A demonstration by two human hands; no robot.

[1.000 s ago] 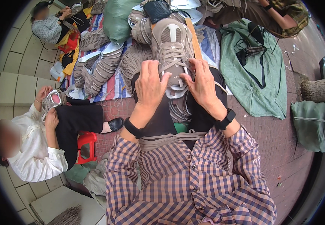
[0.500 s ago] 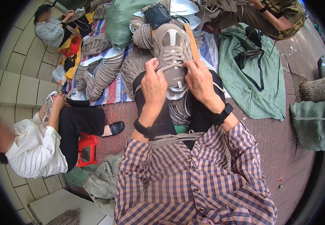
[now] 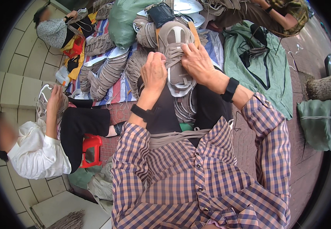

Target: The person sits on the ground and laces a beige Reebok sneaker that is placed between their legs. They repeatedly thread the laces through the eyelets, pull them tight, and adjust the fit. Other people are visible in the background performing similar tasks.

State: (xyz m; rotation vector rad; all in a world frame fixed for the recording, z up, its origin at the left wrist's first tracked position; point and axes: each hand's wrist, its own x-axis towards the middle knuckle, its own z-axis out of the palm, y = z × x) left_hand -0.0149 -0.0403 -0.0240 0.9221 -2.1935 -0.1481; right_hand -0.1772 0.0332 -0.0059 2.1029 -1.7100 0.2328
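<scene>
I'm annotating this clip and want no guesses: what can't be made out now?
In the head view:
What, if anything, the left hand pinches: hidden by its curled fingers.
Part of the shoe: covered by the right hand.
Upper-right co-worker: head cut off by the top edge.

Sneaker (image 3: pixel 174 54) partly hidden by right hand (image 3: pixel 199 64), top-right co-worker (image 3: pixel 293 14) cut off

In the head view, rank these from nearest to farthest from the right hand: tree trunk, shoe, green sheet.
From the right hand:
1. Shoe: right at its fingers, in front of the lap.
2. Green sheet: on the ground to the right.
3. Tree trunk: farther right, beyond the sheet.
</scene>
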